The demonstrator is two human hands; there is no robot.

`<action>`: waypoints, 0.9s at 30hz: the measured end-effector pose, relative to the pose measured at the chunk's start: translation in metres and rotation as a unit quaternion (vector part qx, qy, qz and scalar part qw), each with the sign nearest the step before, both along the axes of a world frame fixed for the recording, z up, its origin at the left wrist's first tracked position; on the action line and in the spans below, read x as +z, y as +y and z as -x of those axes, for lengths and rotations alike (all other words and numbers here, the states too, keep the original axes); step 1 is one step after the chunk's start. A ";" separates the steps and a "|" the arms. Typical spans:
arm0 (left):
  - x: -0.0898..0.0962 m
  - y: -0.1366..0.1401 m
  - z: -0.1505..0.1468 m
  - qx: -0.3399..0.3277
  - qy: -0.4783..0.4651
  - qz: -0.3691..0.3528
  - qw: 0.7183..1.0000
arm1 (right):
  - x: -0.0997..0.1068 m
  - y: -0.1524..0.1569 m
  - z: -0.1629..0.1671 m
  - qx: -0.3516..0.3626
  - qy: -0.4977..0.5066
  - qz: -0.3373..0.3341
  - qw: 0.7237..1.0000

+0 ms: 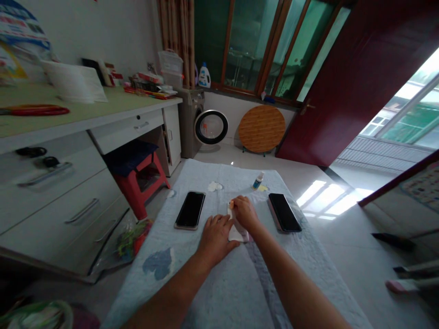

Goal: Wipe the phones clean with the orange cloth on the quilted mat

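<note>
A white flat piece (236,234), which I cannot name for certain, lies on the cloth-covered table (219,297) between my hands. My left hand (215,238) rests flat with its fingers apart, the fingertips touching the white piece's left edge. Over its far right side, my right hand (244,212) is closed in a pinch around a small orange thing (231,204); most of that thing is hidden by the fingers. To the left lies a phone (190,210) with a dark screen, and to the right another dark-screened phone (284,212). A small spray bottle (258,181) stands behind my right hand.
On the left runs a long desk (137,109) with drawers, a paper roll (73,82) and red-handled pliers (37,110) on top. A red stool (137,183) stands under it. Farther back are a washing machine (188,123) with its door open and a round wooden tabletop (261,129).
</note>
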State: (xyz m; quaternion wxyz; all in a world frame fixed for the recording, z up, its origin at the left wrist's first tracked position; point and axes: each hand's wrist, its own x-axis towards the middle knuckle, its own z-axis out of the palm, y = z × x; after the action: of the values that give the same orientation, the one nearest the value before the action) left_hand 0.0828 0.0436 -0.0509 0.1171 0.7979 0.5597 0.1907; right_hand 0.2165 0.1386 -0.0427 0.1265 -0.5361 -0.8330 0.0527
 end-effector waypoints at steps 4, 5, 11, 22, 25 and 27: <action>-0.001 0.000 -0.001 0.004 0.001 0.001 1.000 | 0.002 0.018 0.012 0.015 -0.025 0.014 0.999; -0.001 0.000 -0.001 0.004 0.002 0.001 1.000 | 0.002 0.021 0.013 0.018 -0.027 0.019 0.999; -0.004 -0.002 -0.001 0.010 -0.002 0.000 1.000 | -0.001 0.032 -0.006 0.004 -0.026 0.042 0.999; -0.002 -0.001 -0.001 0.007 -0.002 -0.003 1.000 | 0.000 -0.015 -0.034 -0.089 0.037 0.033 0.995; -0.002 0.000 0.000 0.004 -0.004 -0.005 1.000 | -0.001 -0.038 -0.037 -0.079 0.061 0.037 0.994; -0.003 0.000 0.000 0.001 -0.004 -0.007 1.000 | -0.002 -0.054 -0.041 -0.065 0.078 0.041 0.994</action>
State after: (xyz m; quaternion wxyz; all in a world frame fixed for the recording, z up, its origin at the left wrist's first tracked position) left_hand 0.0828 0.0437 -0.0536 0.1137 0.7974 0.5585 0.1983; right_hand 0.2571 0.0846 -0.0452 0.1721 -0.5881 -0.7811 0.1204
